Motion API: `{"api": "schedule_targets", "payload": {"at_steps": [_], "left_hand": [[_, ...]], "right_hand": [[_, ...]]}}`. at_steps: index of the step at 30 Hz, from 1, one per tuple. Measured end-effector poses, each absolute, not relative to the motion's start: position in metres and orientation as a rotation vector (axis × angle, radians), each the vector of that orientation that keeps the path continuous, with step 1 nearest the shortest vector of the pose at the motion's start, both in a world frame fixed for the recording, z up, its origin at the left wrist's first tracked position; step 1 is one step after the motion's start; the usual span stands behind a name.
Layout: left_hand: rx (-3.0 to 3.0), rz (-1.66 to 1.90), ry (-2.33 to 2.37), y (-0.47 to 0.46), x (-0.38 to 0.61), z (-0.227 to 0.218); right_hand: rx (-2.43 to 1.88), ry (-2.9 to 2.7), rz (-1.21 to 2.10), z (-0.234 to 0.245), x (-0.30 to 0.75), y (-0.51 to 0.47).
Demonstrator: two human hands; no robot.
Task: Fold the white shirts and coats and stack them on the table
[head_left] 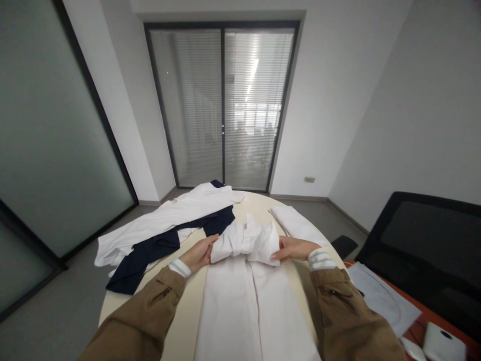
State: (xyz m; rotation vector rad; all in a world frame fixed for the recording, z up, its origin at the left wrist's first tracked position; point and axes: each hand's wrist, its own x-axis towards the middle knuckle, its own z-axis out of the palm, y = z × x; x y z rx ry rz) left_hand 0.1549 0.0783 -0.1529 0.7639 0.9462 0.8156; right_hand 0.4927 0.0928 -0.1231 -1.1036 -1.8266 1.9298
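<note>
On a round cream table [263, 205], a long white coat [229, 316] is laid out flat, with a centre seam running lengthwise; its far end is gathered into a crumpled bundle of cloth [246, 243], which rests on the table just beyond the flat part of the coat; the bundle is grasped from both sides, being clasped at its near-left end by the left hand [199, 252] and at its right end by the right hand [296, 249], with the fingers closed against the cloth; neither hand is released; khaki sleeves [349, 316] with zipped pockets are worn on both arms; to the left, a white garment [161, 225] and a navy garment [150, 255] are heaped together, overlapping; beyond the right hand, a folded white garment [296, 225] is laid near the table's edge; further right, papers [383, 298] are spread on an orange desk [417, 318], beside which a black mesh chair [424, 240] is placed.
</note>
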Motion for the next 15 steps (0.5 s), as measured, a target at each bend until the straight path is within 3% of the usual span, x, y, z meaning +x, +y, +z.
{"api": "schedule_targets", "payload": {"at_steps": [9, 15], "left_hand": [[1.271, 1.239, 0.972, 0.095, 0.174, -0.169], [0.903, 1.292, 0.686, 0.091, 0.178, -0.164]], "right_hand": [[-1.024, -1.891, 1.451, -0.149, 0.48, 0.115], [-0.964, -1.69, 1.352, -0.162, 0.481, 0.124]]}}
